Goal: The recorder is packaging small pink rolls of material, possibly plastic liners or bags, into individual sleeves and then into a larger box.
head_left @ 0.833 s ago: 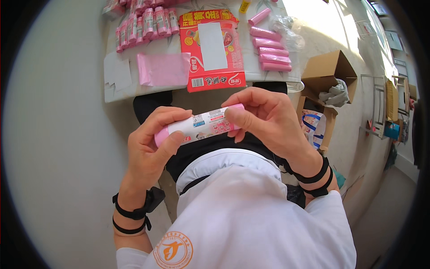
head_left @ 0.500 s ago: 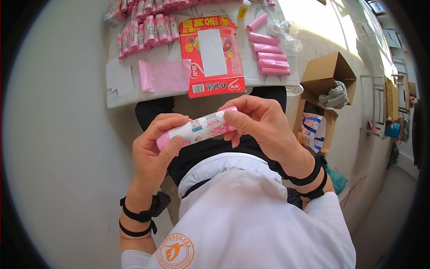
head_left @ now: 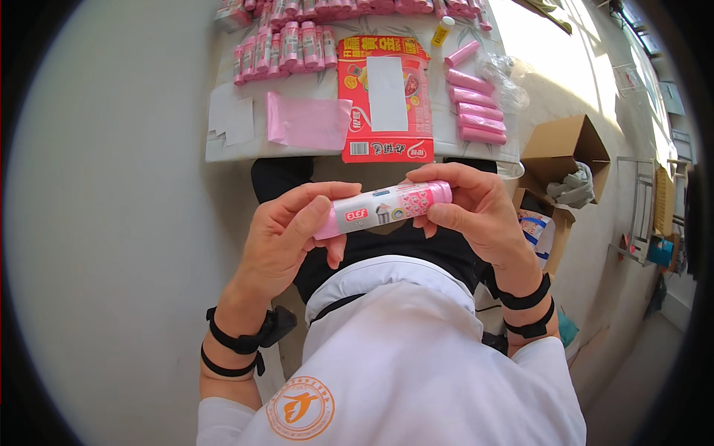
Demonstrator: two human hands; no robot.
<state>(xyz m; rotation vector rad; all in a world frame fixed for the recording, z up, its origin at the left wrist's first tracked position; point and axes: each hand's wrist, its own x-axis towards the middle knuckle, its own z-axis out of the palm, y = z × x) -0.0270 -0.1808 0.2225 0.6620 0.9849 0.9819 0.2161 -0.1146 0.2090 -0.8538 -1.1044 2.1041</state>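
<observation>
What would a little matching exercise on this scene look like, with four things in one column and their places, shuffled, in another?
Things:
1. labelled pink roll
2. white paper strip
3. yellow stick with a white cap
4. grey bundle

Places:
A. at the opening of a brown cardboard box
B. on the table, just beyond the plain pink rolls
C. held near its ends by the left hand and right hand
D. lying on the red printed card

Right pairs: 1-C, 2-D, 3-B, 4-A
</observation>
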